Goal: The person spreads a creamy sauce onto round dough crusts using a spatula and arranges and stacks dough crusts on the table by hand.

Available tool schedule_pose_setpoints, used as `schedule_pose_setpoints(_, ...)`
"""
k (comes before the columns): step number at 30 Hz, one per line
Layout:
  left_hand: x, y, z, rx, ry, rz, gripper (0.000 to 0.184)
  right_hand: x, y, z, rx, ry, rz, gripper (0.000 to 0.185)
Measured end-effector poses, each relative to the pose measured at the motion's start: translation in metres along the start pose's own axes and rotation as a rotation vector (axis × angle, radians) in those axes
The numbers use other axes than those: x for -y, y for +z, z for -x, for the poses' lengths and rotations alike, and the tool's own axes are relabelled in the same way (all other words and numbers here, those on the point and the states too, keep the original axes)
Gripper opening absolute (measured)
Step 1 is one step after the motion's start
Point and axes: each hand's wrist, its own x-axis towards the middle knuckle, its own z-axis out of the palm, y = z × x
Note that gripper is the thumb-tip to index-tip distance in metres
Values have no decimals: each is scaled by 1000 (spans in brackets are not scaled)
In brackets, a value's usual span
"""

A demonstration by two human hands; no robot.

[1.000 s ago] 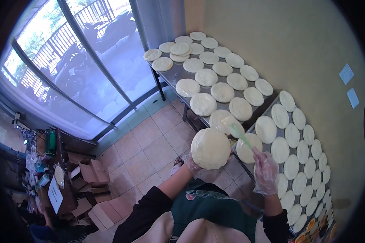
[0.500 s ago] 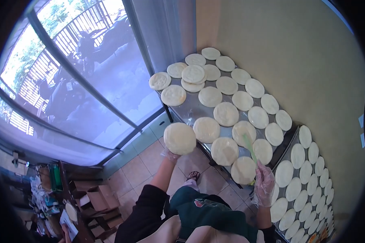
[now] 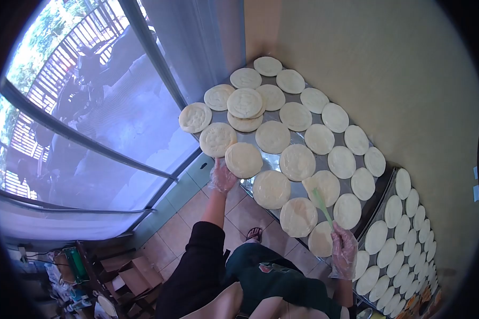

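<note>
My left hand (image 3: 222,177), in a clear plastic glove, grips the lower left edge of a pale round flatbread (image 3: 244,160). That flatbread is at the left edge of a metal table (image 3: 271,161), just below another flatbread (image 3: 218,140). In my right hand (image 3: 345,247), also gloved, is a pastry brush (image 3: 320,201) with a green handle. Its pale head is over a flatbread (image 3: 326,188) on the table. Several more round flatbreads lie around, and a few overlap in a small stack (image 3: 245,103) near the far end.
A second surface covered with flatbreads (image 3: 376,236) stands at the right, along the wall (image 3: 378,69). Large windows (image 3: 117,106) line the left side. Cardboard boxes (image 3: 138,276) and a cluttered shelf (image 3: 77,266) stand at lower left. My foot (image 3: 254,234) is on the tiled floor.
My left hand has carried its flatbread up and away from me, to the table's left edge. The brush head has shifted slightly left, and the view has turned a little.
</note>
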Motion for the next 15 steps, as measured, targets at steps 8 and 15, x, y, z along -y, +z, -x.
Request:
schedule_pose_setpoints(8, -24, 25, 38, -241, -94, -622, 97, 1, 6, -14, 6, 30, -24, 26)
schedule_pose_setpoints(15, -50, 47, 46, -644, 280, -1728, 74, -6, 4, -15, -6, 56, -49, 26)
